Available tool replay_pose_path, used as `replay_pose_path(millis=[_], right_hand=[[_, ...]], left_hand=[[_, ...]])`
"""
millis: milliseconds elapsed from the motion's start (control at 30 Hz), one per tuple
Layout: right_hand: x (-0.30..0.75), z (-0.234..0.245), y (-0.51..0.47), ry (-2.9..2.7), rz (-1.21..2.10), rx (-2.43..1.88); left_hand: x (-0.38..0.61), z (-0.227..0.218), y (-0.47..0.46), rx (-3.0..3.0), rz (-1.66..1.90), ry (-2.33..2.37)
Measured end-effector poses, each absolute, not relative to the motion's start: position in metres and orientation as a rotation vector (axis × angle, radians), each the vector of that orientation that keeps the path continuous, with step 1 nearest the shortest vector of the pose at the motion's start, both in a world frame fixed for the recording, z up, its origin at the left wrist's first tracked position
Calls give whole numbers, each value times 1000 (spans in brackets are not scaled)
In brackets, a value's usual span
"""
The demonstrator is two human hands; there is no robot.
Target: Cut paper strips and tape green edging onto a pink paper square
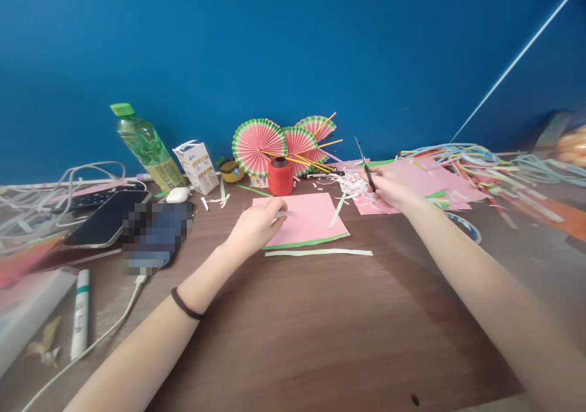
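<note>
My left hand (260,221) is over a pink paper sheet (309,216) with a green strip along its near edge. Its fingers are pinched on a short pale strip (284,213). My right hand (384,187) is closed around a pair of black-handled scissors (367,171), whose blades point up and away. That hand is beside a heap of white paper scraps (351,183) and more pink sheets (419,177). A long pale green strip (318,252) lies in front of the pink sheet, and a shorter strip (337,210) rests across its right edge.
Behind the sheet stand a red thread spool (280,177) and watermelon-patterned paper fans (259,146). On the left are a green-capped bottle (149,146), a carton (198,166), phones (158,235), a cable (123,317) and a marker (80,314). Coloured strips (494,174) are piled at right.
</note>
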State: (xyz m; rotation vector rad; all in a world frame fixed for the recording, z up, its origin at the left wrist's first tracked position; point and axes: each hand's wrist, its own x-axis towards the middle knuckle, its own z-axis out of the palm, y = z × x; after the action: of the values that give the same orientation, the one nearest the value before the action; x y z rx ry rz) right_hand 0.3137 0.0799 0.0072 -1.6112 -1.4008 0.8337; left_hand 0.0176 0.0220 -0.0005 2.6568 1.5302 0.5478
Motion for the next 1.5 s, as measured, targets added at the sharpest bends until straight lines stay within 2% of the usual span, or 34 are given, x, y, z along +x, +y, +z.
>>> replay_pose_path(millis=[167,333,433,633,1100,1500], right_hand=[[308,14,72,-1247,1310,-1399],[309,16,69,-1230,1388,-1408],[310,18,66,-1490,1403,-1346],[303,26,53,-2237,1665,-1204],[289,21,49,-2422,1573,-995],[286,18,49,-2445,1518,-1003]], left_hand=[[18,1,21,2662,531,1518],[18,3,21,2632,541,1530],[18,6,21,2568,577,1534],[17,11,20,2426,679,1490],[17,1,22,2605,673,1374],[16,-3,24,2701,673,1345]])
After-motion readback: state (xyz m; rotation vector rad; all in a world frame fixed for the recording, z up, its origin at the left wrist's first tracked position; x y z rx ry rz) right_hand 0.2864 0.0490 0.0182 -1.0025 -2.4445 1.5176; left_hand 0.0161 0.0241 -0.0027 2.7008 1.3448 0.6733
